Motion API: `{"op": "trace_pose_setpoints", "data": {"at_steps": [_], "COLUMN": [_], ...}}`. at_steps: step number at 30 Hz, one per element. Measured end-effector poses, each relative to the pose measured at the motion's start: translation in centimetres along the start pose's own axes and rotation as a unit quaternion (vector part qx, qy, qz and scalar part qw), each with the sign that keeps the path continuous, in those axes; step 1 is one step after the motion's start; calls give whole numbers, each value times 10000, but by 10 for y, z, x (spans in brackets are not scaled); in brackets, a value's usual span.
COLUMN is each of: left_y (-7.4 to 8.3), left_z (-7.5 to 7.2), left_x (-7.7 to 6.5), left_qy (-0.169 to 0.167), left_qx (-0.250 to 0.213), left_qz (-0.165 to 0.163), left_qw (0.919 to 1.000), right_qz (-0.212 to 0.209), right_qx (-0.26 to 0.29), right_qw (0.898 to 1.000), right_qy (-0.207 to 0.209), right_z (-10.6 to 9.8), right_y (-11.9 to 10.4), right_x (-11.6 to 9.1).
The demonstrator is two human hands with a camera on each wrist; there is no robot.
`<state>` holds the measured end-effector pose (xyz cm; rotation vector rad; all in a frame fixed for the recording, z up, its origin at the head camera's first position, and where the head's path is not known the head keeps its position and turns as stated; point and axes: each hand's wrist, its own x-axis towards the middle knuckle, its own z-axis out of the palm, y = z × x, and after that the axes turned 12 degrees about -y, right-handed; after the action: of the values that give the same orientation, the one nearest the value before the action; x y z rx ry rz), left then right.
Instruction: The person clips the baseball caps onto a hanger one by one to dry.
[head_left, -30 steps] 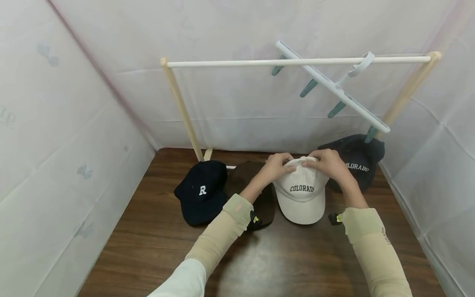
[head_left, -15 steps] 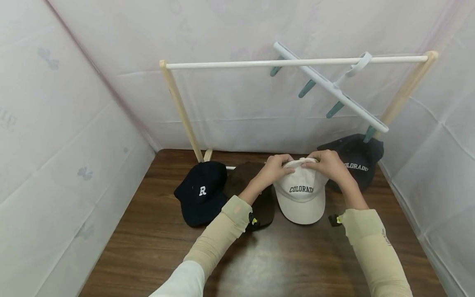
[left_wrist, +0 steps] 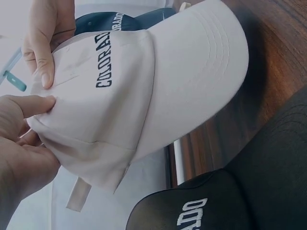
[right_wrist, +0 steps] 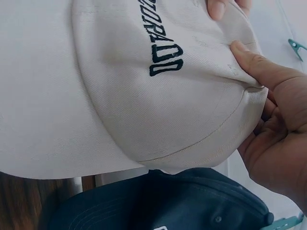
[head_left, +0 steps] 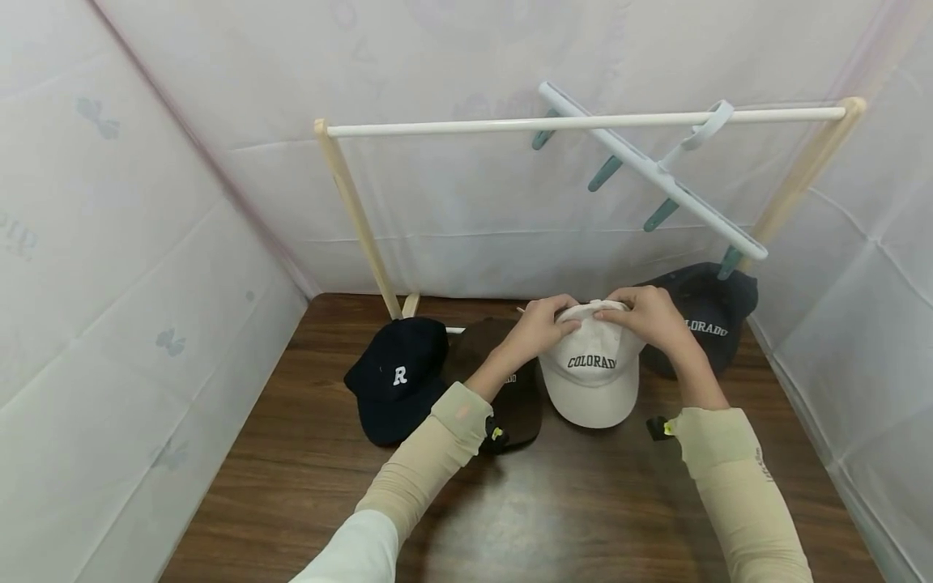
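Both hands hold a white baseball cap [head_left: 586, 380] by its crown, brim toward me and the word COLORADO facing up. The left hand [head_left: 541, 328] pinches the crown's left side, thumb on the front and fingers behind. On the other side my right hand [head_left: 649, 317] pinches the cloth the same way, thumb near the top. In the left wrist view the cap's brim [left_wrist: 201, 62] is over the wooden table and its loose back strap [left_wrist: 78, 194] hangs down. The fingers behind the crown are mostly hidden.
A navy cap [head_left: 401, 380] with an R and a brown cap [head_left: 510, 405] lie left on the table [head_left: 291, 486]. A white hanger [head_left: 656, 170] with teal clips hangs on the rack's bar [head_left: 474, 126]. A dark cap [head_left: 707, 316] is at its near clip [head_left: 730, 263].
The white cap and both hands have risen slightly, and the brim's front edge sits higher in the head view. The other caps and the hanger stay about where they were.
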<state>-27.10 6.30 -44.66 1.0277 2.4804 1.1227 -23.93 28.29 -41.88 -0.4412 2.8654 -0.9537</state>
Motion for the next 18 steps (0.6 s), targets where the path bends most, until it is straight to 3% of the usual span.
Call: {"op": "trace_pose_setpoints", "data": {"at_steps": [4,12,18], "left_y": [0,3,9], "left_z": [-1,-2,-7], "left_x": [-2,-1,-2], "left_qy": [48,44,189], "left_qx": [-139,-257,-363], "left_qz": [194,270,254], "left_qw": [9997,9993,9988], "right_qz": [-46,-82,-371], "right_qx": [34,89,360], "right_qw": [9999,9998,9986], "right_qy": [109,176,-129], "right_z": [0,1,-3], "right_y": [-3,-5,-1], "right_x": [-1,0,-3]}}
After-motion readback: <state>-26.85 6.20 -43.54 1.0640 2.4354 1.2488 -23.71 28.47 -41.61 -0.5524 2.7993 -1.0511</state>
